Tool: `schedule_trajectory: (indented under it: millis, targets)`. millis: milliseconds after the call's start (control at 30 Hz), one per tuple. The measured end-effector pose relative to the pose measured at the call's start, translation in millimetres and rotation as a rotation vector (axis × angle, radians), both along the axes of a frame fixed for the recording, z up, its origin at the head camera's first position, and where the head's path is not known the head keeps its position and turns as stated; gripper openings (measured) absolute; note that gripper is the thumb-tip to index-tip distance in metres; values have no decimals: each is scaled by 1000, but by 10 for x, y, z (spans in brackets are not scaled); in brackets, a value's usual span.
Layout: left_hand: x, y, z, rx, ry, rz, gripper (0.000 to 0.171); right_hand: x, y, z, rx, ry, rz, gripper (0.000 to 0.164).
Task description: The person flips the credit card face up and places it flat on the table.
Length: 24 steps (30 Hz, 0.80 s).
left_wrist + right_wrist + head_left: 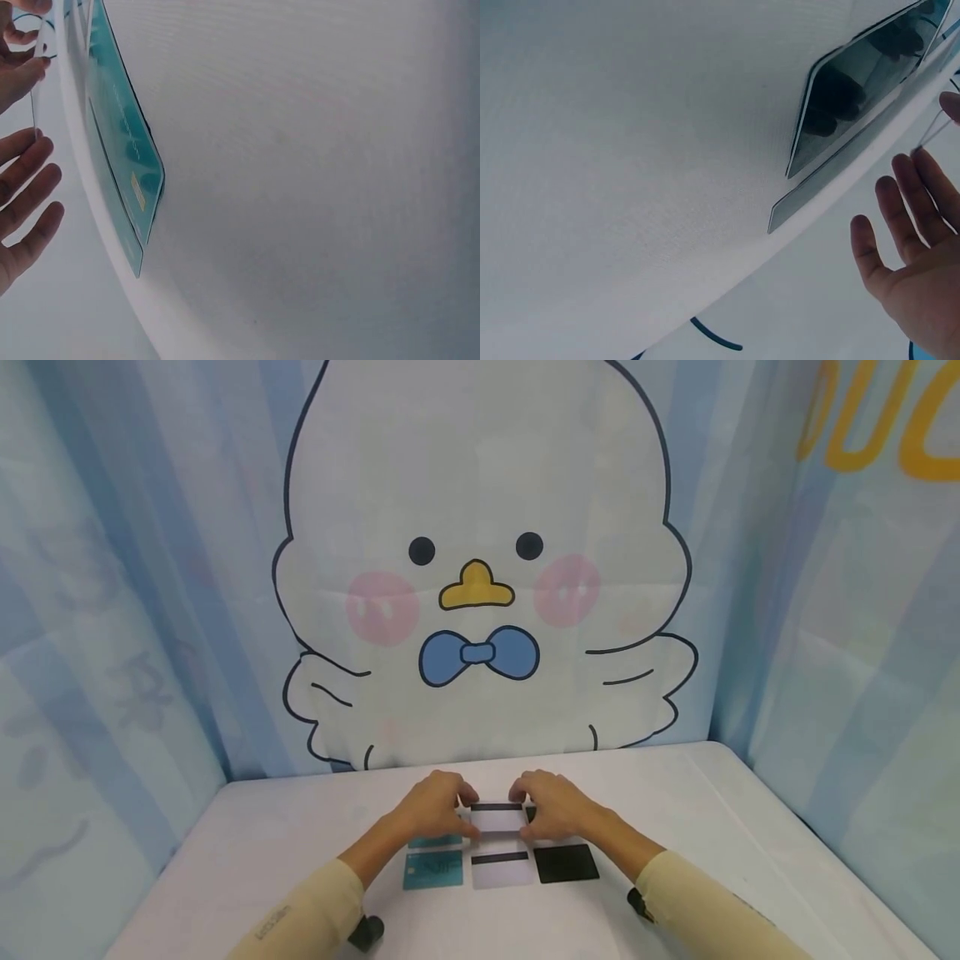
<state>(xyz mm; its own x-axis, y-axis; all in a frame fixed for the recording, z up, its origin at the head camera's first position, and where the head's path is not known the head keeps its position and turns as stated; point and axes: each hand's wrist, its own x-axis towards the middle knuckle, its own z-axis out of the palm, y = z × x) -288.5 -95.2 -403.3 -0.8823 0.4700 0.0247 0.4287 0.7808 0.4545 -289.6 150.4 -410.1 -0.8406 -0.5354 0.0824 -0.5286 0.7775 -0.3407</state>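
Note:
A white card with a dark stripe (497, 821) is pinched at its two short ends, between my left hand (435, 806) and my right hand (558, 806). In the left wrist view the card shows only as a thin edge (34, 109) at the fingertips, raised off the table. Another striped white card (501, 872) lies just in front of the hands. On the left are two teal cards, the front one (433, 870) in full view and the back one (435, 842) partly hidden by my left hand. A glossy black card (567, 863) lies at the right.
The cards lie on a white-covered table (300, 860). Behind it hangs a curtain (480, 710) printed with a cartoon bird, and more curtains flank both sides. In the right wrist view a second dark card (810, 191) lies beyond the black one.

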Motion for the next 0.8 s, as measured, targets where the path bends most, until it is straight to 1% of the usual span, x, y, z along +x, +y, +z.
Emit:
schedule_trajectory:
  millis: [100,300,533,667,800]
  targets:
    - [-6,0,0,1,1,9,52,-14,2,-8,6,19,2,45]
    - [-4,17,-25,9,12,8,52,-4,-33,-20,-8,20,3,43]
    - [-9,51,-41,19,19,4,51,-5,-99,-15,-12,53,31,43]
    - [-14,57,-39,17,39,-6,50,3,-125,-2,-10,64,42,43]
    - [-5,63,-28,24,42,-17,50,13,-153,6,-6,72,52,43]
